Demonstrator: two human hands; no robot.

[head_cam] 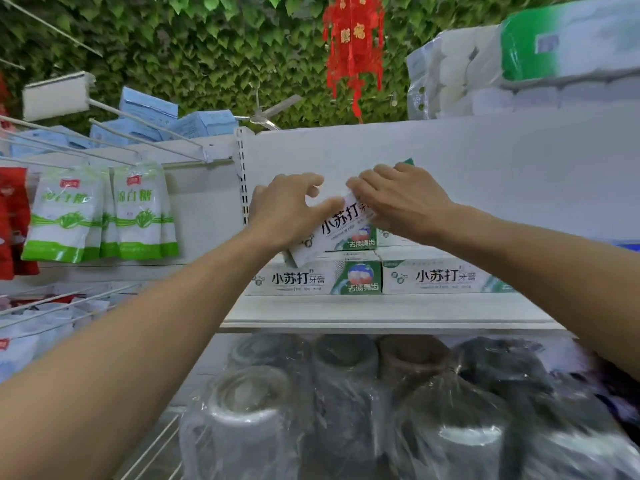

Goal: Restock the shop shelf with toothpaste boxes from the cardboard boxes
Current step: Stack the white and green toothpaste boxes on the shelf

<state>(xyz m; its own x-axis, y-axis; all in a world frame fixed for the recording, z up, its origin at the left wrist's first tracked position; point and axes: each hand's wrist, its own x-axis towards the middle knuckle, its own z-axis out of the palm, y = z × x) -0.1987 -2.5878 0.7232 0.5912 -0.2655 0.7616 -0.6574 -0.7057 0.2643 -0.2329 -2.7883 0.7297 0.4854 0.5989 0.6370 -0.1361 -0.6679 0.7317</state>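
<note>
Two hands on one toothpaste box (pixel 341 226), white and green with dark printed characters, held tilted above the stacked stock at the rear of the white shelf (pixel 381 311). Left hand (pixel 289 211): fingers curled over the box's upper left end, thumb lying across its printed face, gripping it. Right hand (pixel 403 199): fingers bent down over the box's right end, pressing or gripping there; fingertips partly hidden behind the box. The box's lower left corner dips toward the front; its right end rests against the second tier.

Shelf stock: bottom-row left box (pixel 315 278) and bottom-row right box (pixel 446 276), side by side and touching, faces square to the front edge. A second-tier box (pixel 356 241) lies on top, largely covered by the held box.

Lower shelf: film-wrapped rolls (pixel 346 410), dark and pale.
Left of the shelf upright: hanging white-and-green bags (pixel 100 213) on wire hooks.
Top right, above the back panel: wrapped tissue-roll packs (pixel 502 71).
Overhead: red hanging ornament (pixel 354 46) against green leaf covering.
</note>
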